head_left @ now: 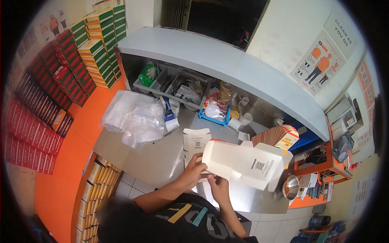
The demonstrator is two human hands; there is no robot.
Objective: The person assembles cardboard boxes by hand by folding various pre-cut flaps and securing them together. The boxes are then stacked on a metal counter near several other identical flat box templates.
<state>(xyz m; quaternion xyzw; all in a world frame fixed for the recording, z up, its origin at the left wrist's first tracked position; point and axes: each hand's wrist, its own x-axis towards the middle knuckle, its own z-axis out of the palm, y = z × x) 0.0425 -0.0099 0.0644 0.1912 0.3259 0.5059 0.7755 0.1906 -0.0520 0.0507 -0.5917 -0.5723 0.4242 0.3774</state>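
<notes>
Above the steel table I hold a partly unfolded cardboard box (pixel 239 160), its pale inside facing up and a printed square code on one panel. My left hand (pixel 193 173) pinches its left end, thumb and fingers closed on the card. Below the near edge, my right hand (pixel 219 188) has its fingers closed against the same box, partly hidden by it. A second flat box blank (pixel 196 139) lies on the table behind my left hand, partly covered by the held one.
Clear plastic bags (pixel 135 115) lie at the table's left beside a tape dispenser (pixel 168 109). Grey bins (pixel 176 87) and a blue basket (pixel 214 111) stand at the back. Folded cartons (pixel 277 135) are stacked right, near a metal bowl (pixel 291 187). Boxes (pixel 99 52) pile up far left.
</notes>
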